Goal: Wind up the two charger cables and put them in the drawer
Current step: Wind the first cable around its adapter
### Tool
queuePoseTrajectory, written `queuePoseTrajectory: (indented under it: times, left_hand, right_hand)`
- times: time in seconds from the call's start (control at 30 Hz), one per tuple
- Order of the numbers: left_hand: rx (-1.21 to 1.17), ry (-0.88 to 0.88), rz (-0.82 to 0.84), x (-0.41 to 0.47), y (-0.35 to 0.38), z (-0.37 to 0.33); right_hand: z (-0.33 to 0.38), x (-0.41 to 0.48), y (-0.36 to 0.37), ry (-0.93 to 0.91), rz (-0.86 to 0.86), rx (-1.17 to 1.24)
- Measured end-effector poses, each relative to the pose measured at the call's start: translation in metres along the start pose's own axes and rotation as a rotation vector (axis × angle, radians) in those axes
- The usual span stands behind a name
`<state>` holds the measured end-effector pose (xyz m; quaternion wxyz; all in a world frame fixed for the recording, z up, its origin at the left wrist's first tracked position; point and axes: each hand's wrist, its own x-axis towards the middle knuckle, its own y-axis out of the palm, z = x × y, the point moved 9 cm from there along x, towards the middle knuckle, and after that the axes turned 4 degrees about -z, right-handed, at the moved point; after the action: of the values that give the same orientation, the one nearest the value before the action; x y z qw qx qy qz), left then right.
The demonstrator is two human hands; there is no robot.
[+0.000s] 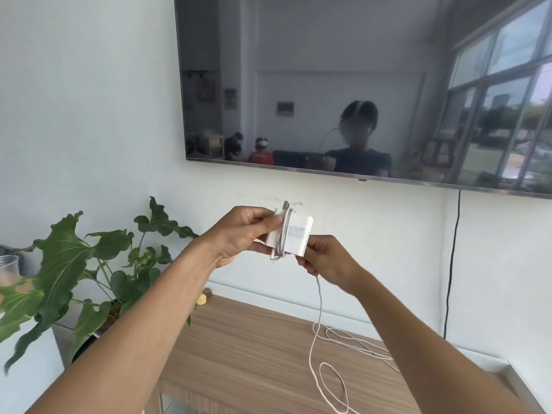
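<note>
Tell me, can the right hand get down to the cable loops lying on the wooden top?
Probably yes. Nothing stands between the right hand and the wooden top below, and it pinches that same cable just under the charger brick.

Grips a white charger brick (pixel 297 234) in the left hand (pixel 242 234), thumb pressed beside a few turns of white cable (pixel 283 237) wound round its middle. Pinches the loose run of that cable in the right hand (pixel 325 261), just below the brick's lower corner. Lets the rest hang down into loose loops on the wooden worktop (pixel 245 339). Faces a wall-mounted TV (pixel 328 70), with a leafy plant (pixel 68 264) at the left.
</note>
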<state>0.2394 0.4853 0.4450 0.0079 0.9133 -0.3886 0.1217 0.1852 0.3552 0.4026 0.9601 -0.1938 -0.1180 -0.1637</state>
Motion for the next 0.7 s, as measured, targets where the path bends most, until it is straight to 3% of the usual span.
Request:
queuePoseTrajectory:
  times: [0.23,0.47,0.7]
  left_hand:
    - [0.215,0.013,-0.04,-0.001,-0.006,0.009]
    - [0.362,0.024,-0.058,-0.002,-0.003,0.004]
    - [0.421,0.051,-0.258,0.008,-0.012,0.007]
  right_hand:
    - [0.045,0.008,-0.02,0.107,0.143,-0.491]
    - [0.064,0.01,-0.027,0.145,0.15,-0.563]
    - [0.08,0.016,-0.032,0.051,-0.111,-0.7]
